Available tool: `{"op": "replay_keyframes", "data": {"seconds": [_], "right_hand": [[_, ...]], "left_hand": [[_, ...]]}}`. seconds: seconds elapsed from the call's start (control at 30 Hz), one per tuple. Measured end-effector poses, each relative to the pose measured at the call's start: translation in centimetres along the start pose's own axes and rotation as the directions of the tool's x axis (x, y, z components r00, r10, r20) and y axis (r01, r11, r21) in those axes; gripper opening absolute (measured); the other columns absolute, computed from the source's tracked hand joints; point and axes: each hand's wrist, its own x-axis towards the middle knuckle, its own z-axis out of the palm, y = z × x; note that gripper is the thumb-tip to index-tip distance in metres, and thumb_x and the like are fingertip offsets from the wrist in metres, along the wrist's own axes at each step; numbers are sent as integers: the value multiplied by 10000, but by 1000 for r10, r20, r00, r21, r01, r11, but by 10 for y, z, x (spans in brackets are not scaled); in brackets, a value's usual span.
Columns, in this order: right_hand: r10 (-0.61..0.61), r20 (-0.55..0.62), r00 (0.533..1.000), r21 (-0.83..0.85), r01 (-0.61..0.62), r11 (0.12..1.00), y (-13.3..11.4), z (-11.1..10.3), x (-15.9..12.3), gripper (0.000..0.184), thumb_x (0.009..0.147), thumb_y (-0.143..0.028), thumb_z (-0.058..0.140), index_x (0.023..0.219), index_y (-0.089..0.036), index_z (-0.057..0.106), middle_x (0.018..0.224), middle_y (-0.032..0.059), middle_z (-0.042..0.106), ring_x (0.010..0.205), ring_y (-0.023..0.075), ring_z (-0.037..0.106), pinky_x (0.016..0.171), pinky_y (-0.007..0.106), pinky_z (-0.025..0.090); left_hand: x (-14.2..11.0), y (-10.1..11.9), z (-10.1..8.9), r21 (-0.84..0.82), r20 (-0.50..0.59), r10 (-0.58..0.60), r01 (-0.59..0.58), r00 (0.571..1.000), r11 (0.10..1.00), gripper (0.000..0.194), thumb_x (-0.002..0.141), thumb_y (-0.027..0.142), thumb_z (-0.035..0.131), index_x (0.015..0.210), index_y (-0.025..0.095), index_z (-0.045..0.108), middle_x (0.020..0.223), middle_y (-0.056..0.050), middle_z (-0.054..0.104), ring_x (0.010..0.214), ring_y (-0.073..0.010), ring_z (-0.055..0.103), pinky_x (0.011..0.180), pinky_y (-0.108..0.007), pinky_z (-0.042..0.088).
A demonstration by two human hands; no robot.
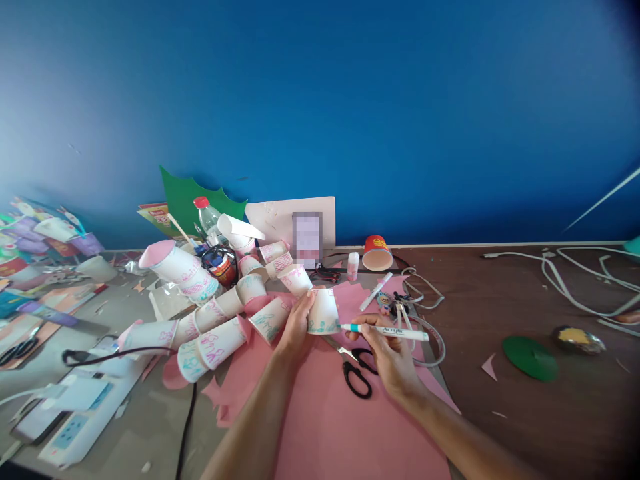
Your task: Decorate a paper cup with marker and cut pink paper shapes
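My left hand is wrapped round a white paper cup that stands upside down on pink paper; the cup bears teal drawings near its rim. My right hand is closed on a white acrylic marker with a teal tip. The tip touches the cup's lower right side. Several other decorated paper cups lie tipped over in a pile to the left of my left hand.
Black-handled scissors lie between my forearms. A red cup, a small bottle, a second marker and a water bottle stand behind. White cables, a green disc and a black cord lie around.
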Motion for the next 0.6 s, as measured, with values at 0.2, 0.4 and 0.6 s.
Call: {"op": "replay_keyframes", "data": {"seconds": [0.2, 0.4, 0.6], "right_hand": [[71, -6, 997, -13, -71, 997, 0, 0, -2, 268, 792, -494, 621, 818, -228, 646, 705, -2, 629, 612, 162, 542, 442, 217, 379], [80, -16, 997, -11, -80, 997, -2, 1, -3, 258, 793, -492, 620, 809, -237, 655, 695, -8, 635, 592, 160, 551, 429, 218, 378], [31, -25, 999, -14, -31, 999, 0, -1, -1, 236, 790, -468, 634, 795, -235, 672, 702, 0, 644, 695, 188, 587, 493, 241, 425]], "left_hand": [[0, 0, 0, -4, 15, 2, -2, 1000, 1000, 485, 773, 471, 670, 1111, 124, 642, 877, -79, 700, 828, -222, 660, 732, -307, 507], [1, -1, -1, 27, -30, 42, -41, 999, 999, 427, 786, 454, 661, 1043, 114, 672, 968, -88, 695, 901, -196, 632, 760, -261, 481], [0, 1, 0, -5, -19, -1, 1, 1000, 1000, 466, 744, 480, 694, 1041, 122, 673, 874, -71, 696, 882, -217, 644, 756, -280, 497]]}}
